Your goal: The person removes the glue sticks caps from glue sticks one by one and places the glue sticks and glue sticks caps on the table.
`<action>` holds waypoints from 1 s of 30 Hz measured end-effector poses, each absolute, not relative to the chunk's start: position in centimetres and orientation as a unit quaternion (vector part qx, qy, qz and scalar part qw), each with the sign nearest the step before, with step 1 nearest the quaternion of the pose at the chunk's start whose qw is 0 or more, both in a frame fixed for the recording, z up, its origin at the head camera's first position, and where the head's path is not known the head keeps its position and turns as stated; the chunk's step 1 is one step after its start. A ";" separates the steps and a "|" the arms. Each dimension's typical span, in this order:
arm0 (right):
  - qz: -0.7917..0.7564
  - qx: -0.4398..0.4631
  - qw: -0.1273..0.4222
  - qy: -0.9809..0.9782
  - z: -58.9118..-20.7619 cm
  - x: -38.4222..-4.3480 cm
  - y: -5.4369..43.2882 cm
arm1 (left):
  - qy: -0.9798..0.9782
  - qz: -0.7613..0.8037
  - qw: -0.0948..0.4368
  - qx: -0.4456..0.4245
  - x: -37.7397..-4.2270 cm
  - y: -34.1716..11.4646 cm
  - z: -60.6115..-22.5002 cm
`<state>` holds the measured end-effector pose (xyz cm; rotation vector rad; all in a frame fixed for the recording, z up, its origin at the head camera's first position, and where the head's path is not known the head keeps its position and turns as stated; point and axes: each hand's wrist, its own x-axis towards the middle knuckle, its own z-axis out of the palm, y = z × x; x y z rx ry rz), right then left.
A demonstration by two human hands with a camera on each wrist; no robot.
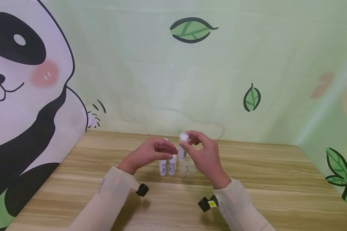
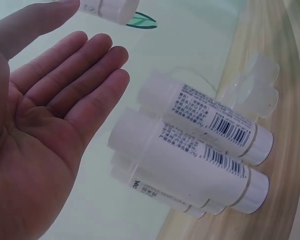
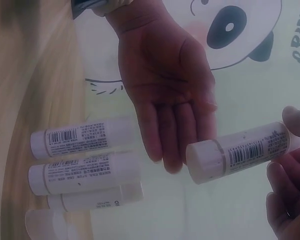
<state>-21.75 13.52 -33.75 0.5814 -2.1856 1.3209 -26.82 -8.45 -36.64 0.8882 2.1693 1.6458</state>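
Note:
My right hand (image 1: 206,157) pinches a white glue stick (image 3: 247,152) near its top end, between thumb and fingers. The stick is raised above the table, upright in the head view, and its printed barcode label shows in the right wrist view. My left hand (image 1: 150,152) is open beside it, palm turned inward and fingers extended, with nothing in it. Below the hands several similar glue sticks (image 1: 163,167) stand upright in a close group, partly hidden by the left hand in the head view. Small translucent caps (image 1: 183,170) stand just right of them.
A wood-grain table (image 1: 75,166) carries everything. Behind it hangs a pale green backdrop (image 1: 144,80) with a printed panda and leaves. Black wrist-worn devices (image 1: 142,190) sit at both sleeves, near the tabletop.

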 end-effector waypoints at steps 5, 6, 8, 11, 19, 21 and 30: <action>0.485 0.221 0.257 -0.806 -33.8 -21.7 13.4 | 0.753 0.566 0.140 0.305 -26.8 -8.1 -36.7; 0.484 0.221 0.256 -0.807 -33.9 -21.6 13.4 | 0.753 0.565 0.140 0.305 -26.8 -8.0 -36.7; 0.481 0.221 0.255 -0.809 -34.0 -21.7 13.3 | 0.752 0.566 0.140 0.307 -26.7 -7.9 -36.7; 0.479 0.222 0.254 -0.810 -34.1 -21.7 13.2 | 0.748 0.569 0.141 0.310 -26.6 -7.8 -36.6; 0.480 0.229 0.253 -0.808 -34.2 -21.6 13.1 | 0.739 0.578 0.138 0.317 -26.4 -7.4 -36.6; 0.479 0.227 0.249 -0.810 -34.3 -21.6 13.0 | 0.740 0.577 0.137 0.317 -26.4 -7.3 -36.6; 0.484 0.227 0.233 -0.812 -34.4 -21.5 12.8 | 0.744 0.574 0.129 0.317 -26.3 -7.0 -36.7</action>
